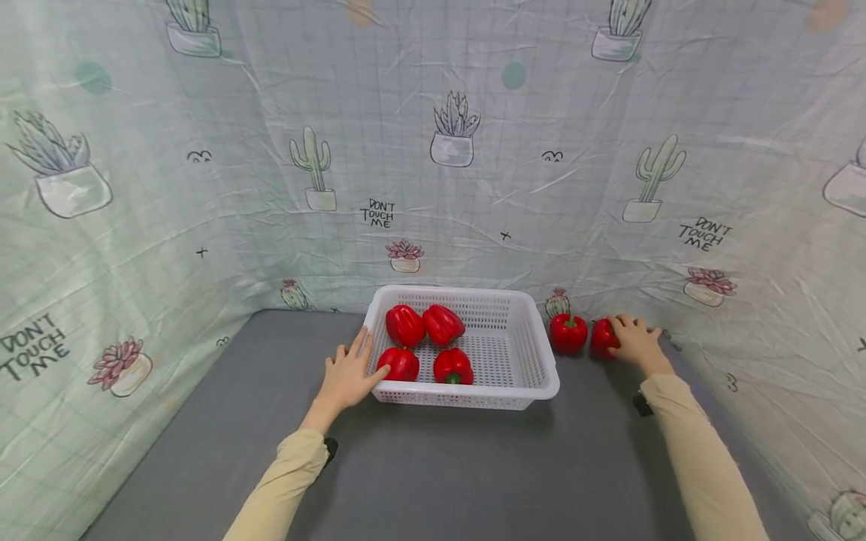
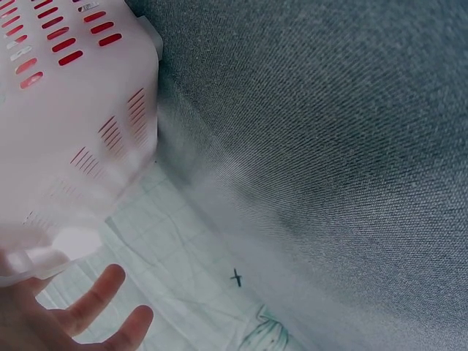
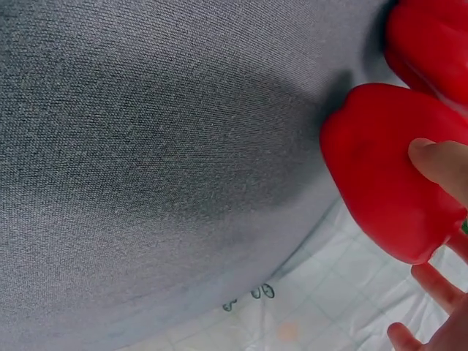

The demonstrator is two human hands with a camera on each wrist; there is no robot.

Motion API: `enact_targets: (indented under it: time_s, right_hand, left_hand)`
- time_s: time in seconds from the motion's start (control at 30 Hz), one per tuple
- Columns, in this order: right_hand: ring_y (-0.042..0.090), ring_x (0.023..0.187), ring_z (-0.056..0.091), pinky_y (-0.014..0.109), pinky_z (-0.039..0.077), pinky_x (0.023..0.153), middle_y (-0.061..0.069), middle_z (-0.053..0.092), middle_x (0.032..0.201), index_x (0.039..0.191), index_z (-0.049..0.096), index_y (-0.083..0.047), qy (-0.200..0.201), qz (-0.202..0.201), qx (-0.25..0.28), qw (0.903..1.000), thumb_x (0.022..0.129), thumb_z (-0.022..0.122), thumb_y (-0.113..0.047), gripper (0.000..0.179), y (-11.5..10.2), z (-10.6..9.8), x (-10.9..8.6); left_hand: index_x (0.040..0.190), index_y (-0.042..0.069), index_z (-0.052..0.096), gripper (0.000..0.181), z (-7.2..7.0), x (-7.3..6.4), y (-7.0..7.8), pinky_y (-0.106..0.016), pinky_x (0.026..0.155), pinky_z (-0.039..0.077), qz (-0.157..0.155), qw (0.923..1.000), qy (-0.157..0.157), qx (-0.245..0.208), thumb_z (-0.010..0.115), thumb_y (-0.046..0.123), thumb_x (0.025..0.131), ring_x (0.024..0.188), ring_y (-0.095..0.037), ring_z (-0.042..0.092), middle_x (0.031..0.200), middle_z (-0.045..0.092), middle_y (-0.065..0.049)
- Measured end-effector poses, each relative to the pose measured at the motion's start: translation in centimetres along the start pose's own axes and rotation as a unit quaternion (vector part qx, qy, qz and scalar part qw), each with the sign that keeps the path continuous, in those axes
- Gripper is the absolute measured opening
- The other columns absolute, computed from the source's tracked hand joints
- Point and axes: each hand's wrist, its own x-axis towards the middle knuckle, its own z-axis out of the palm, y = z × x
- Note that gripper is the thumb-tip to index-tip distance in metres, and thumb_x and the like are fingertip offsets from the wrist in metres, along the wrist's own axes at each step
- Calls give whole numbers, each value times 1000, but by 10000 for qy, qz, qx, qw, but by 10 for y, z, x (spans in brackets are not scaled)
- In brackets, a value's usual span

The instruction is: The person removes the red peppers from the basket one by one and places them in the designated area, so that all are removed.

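A white plastic basket [image 1: 497, 391] with slotted walls stands on the grey table, and several red bell peppers [image 1: 443, 324] lie in its left part. My left hand [image 1: 347, 379] rests on the basket's left rim, fingers spread and mostly straight, thumb over the front left corner. To the right of the basket, my right hand [image 1: 636, 344] grips a red bell pepper [image 3: 391, 164]. Its thumb presses one side and fingers reach round the other. Another red bell pepper [image 1: 568, 333], green stem up, sits between that one and the basket.
Behind the table hangs a pale sheet [image 1: 406, 173] printed with cacti, which also runs along both sides. The grey table [image 1: 446, 473] stretches toward me in front of the basket.
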Motion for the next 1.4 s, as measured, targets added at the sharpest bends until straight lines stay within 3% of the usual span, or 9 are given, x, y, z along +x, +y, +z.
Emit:
enact_targets:
  time_s: [0.5,0.9,1.4]
  right_hand:
    - [49,119,26,74,18,87,27,32,133,132,32,1,-175,-109,-374,9991,83,58,-17,58,-9,5,7]
    - [49,122,25,74,16,88,28,27,136,133,31,0,-99,-97,-388,9991,80,61,-15,62,-10,7,6]
    - [45,120,28,69,20,89,25,28,137,132,35,-2,418,-404,-616,9964,79,63,-22,64,-21,-4,-4]
  left_hand:
    - [139,6,29,74,-1,1,-1,-63,83,33,-3,10000,42,18,47,51,83,110,-39,39,148,21,-12]
    - [139,5,30,73,-3,-1,-1,-62,82,33,9,9999,106,-2,47,49,83,107,-38,39,148,22,-12]
    - [139,6,29,73,1,0,0,-62,83,32,-6,10000,18,-22,47,50,84,107,-38,38,148,21,-12]
